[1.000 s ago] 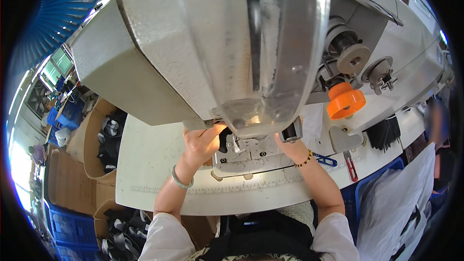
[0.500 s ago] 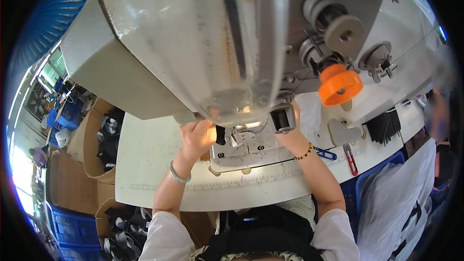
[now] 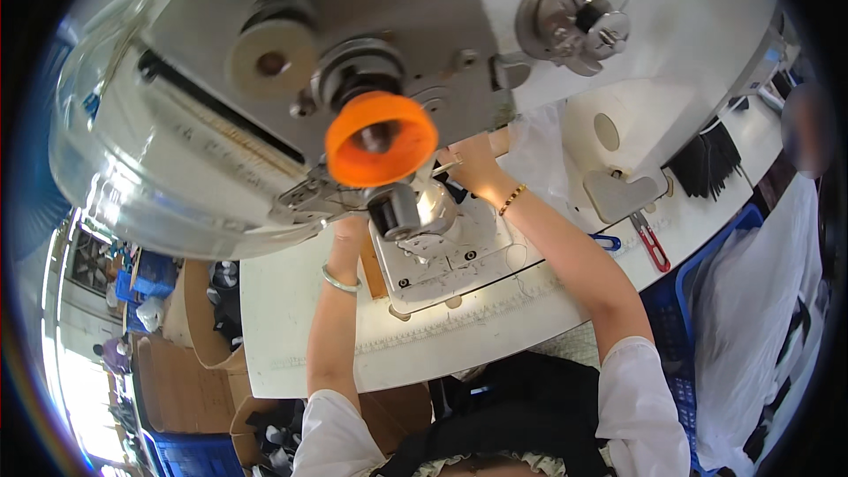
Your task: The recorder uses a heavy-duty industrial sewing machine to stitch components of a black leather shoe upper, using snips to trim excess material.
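Observation:
The head of a sewing machine [image 3: 424,0], with an orange dial [image 3: 382,137] on its face, hangs over the work area. My left hand [image 3: 350,230] reaches up beside the needle area; the machine head hides its fingers. Behind the needle area, under the machine's arm, is my right hand [image 3: 477,166]. Its fingers are partly covered, and I cannot make out their grip. A small dark piece [image 3: 452,187] shows just below that hand. Beneath lies the metal machine bed plate [image 3: 433,276], lit by a lamp.
Red-handled snips [image 3: 652,243] and a blue-handled tool [image 3: 606,242] lie on the white table [image 3: 291,318] at right, near a bundle of black strips [image 3: 705,159]. A blue crate [image 3: 680,336] with clear plastic stands at right. Cardboard boxes [image 3: 190,380] stand at left.
The view has shifted, so the machine head sits further left and its dial shows closer. My right hand has reached farther back under the machine; my left hand is now more hidden.

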The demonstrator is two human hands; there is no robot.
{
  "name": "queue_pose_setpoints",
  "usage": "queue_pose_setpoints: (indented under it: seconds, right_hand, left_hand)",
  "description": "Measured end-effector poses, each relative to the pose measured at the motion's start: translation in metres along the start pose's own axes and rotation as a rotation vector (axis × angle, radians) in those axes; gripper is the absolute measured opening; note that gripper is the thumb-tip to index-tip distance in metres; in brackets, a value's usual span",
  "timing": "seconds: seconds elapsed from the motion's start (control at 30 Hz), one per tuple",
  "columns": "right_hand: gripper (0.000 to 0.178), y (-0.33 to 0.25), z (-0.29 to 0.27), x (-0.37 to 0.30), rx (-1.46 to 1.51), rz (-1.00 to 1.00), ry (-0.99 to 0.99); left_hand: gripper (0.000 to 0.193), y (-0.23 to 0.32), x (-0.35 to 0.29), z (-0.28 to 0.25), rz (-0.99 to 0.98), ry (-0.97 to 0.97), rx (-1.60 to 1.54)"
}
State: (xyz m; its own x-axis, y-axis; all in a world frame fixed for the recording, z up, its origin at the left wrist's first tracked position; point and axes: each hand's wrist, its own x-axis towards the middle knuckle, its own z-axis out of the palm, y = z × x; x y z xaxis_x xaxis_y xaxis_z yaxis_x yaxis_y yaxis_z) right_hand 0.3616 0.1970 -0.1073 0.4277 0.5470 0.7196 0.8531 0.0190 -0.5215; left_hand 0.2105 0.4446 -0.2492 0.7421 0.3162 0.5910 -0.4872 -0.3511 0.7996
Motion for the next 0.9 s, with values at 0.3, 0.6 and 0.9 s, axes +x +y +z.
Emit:
queue_pose_setpoints:
  seconds: [0.3, 0.6, 0.9]
  right_hand:
    - [0.023, -0.025, -0.029, 0.009, -0.474, -0.468, 0.18]
    - [0.028, -0.033, -0.053, 0.006, -0.169, -0.439, -0.013]
    - [0.025, -0.046, -0.063, -0.011, -0.048, -0.583, 0.048]
  left_hand:
    - [0.025, 0.055, 0.051, 0.015, 0.113, 0.107, 0.317]
    - [0.028, 0.15, -0.029, 0.033, 0.214, 0.255, 0.617]
    - [0.033, 0.182, 0.013, 0.073, 0.437, 0.344, 1.024]
